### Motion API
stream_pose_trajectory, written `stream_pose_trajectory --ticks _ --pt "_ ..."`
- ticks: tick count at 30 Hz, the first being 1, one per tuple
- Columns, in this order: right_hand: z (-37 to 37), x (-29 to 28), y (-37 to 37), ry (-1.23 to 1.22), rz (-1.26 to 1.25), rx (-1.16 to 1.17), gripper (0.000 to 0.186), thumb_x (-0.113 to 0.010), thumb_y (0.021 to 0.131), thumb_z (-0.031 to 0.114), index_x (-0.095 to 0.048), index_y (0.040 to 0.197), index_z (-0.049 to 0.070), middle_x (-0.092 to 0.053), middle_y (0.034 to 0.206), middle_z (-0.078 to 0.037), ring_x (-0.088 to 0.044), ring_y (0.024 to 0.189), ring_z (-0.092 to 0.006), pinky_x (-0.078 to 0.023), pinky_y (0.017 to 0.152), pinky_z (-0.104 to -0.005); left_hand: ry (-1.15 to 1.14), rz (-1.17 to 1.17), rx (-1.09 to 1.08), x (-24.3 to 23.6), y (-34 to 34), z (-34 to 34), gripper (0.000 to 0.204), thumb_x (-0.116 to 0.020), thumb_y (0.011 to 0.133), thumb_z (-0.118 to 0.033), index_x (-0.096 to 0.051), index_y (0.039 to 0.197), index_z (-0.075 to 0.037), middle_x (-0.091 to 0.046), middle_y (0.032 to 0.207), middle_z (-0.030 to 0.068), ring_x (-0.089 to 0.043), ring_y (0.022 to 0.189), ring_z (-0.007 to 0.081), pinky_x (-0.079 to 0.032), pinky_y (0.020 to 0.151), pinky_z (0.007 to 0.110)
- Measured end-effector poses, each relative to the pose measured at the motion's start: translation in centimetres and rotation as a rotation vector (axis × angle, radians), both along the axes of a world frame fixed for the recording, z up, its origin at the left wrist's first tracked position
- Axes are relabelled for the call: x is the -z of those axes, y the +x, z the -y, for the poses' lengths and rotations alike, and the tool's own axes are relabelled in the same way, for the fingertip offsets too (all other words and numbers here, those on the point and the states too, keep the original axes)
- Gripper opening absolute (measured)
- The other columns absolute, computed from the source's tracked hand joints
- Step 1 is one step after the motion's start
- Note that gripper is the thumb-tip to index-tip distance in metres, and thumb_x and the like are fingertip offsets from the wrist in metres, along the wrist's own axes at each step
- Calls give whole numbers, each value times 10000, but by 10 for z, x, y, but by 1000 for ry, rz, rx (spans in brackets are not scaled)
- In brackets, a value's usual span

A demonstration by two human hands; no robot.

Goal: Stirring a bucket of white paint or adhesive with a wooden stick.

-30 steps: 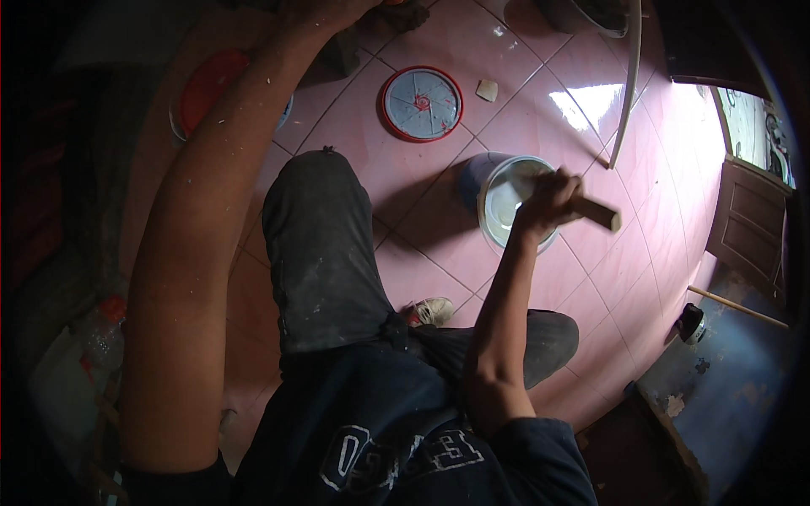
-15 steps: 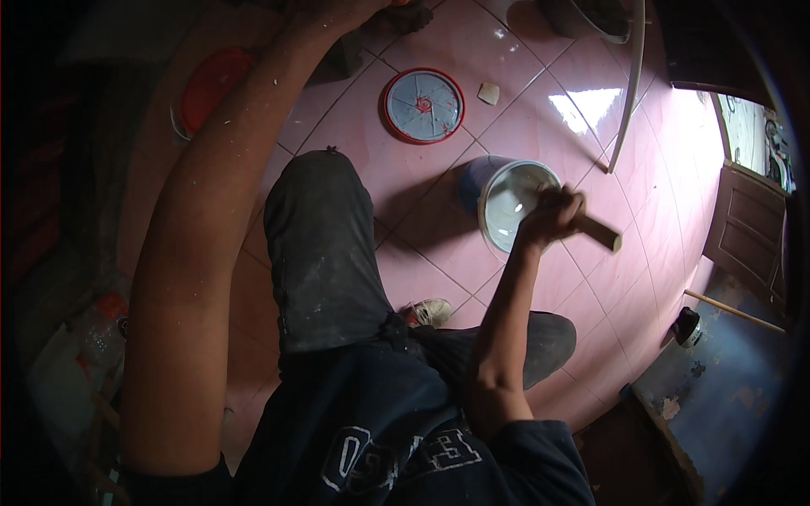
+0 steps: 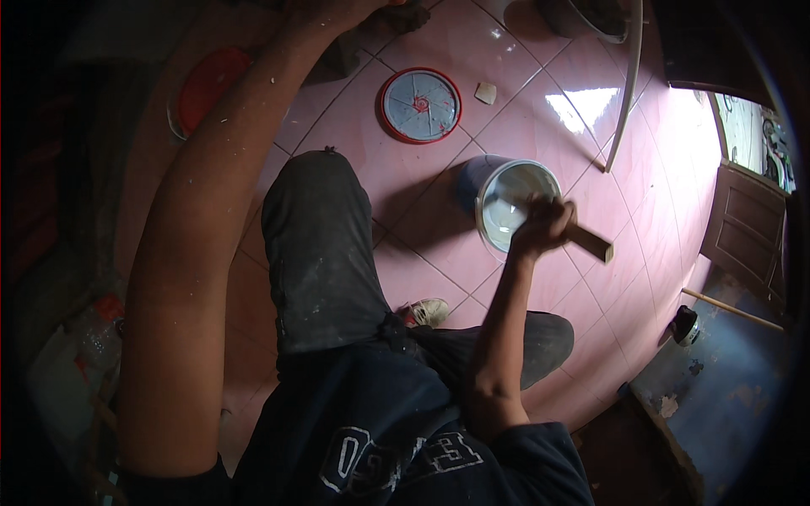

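My right hand (image 3: 547,226) is wrapped round a flat wooden stick (image 3: 592,244) over the near right side of a bucket (image 3: 483,181). One end of the stick points out to the lower right, while the other end slants towards the bucket's mouth, partly hidden and blurred. Pale, shiny liquid (image 3: 506,215) shows inside the bucket. My left arm stretches far forward, and my left hand (image 3: 364,7) is mostly cut off by the top edge. A bit of orange shows beside it, too small to name, and its fingers are hidden.
On the pink tiles lie a grey lid with a red rim (image 3: 421,105) and a small pale flat piece (image 3: 485,93). A red round lid (image 3: 211,88) lies far left. A basin (image 3: 582,21) and a pale curved strip (image 3: 626,110) are at the far right.
My right hand and the stick have shifted slightly left and down at the bucket's mouth. My left arm has hardly moved.
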State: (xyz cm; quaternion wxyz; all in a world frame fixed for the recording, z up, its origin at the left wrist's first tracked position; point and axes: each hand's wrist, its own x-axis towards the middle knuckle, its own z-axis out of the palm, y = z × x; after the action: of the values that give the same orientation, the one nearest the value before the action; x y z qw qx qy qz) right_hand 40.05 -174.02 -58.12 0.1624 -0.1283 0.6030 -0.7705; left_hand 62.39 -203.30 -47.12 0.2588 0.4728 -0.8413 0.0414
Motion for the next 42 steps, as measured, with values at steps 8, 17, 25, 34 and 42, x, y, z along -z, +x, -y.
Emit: stream_pose_trajectory --ticks 8,17,25,34,42 --pt "26 -1 -60 232 -329 51 223 -537 879 123 -536 701 -11 -464 563 -31 -457 427 -125 -395 418 -280 -28 -7 20 0 2 0 568 -747 745 -169 -518 1250 -42 -530 1216 177 -497 1186 355 -397 1008 479" --pt "-23 -9 -40 244 -102 22 270 -537 868 156 -444 639 47 -434 543 -29 -386 393 -111 -385 377 -286 -34 0 -15 -4 1 -2 571 -744 743 -164 -513 1252 -52 -531 1212 172 -501 1181 353 -399 997 482" --pt "22 1 -27 -27 -15 42 229 -554 882 139 -475 689 45 -454 548 -27 -437 413 -131 -414 468 -304 0 6 -12 -2 3 0 574 -754 748 -164 -513 1258 -56 -520 1224 169 -498 1185 348 -401 1003 470" --pt "35 1 -63 150 -275 123 175 -568 866 117 -605 764 -21 -469 560 -29 -459 424 -126 -407 410 -289 -7 7 -18 -4 -2 -5 567 -755 748 -146 -516 1251 -39 -519 1229 183 -501 1179 351 -398 1005 471" --pt "-17 -10 -42 211 -139 -29 290 -509 898 122 -432 623 67 -404 500 -22 -397 391 -99 -383 387 -259 -38 -23 7 -7 6 1 579 -749 742 -137 -506 1259 -42 -524 1201 177 -506 1166 351 -405 987 481"
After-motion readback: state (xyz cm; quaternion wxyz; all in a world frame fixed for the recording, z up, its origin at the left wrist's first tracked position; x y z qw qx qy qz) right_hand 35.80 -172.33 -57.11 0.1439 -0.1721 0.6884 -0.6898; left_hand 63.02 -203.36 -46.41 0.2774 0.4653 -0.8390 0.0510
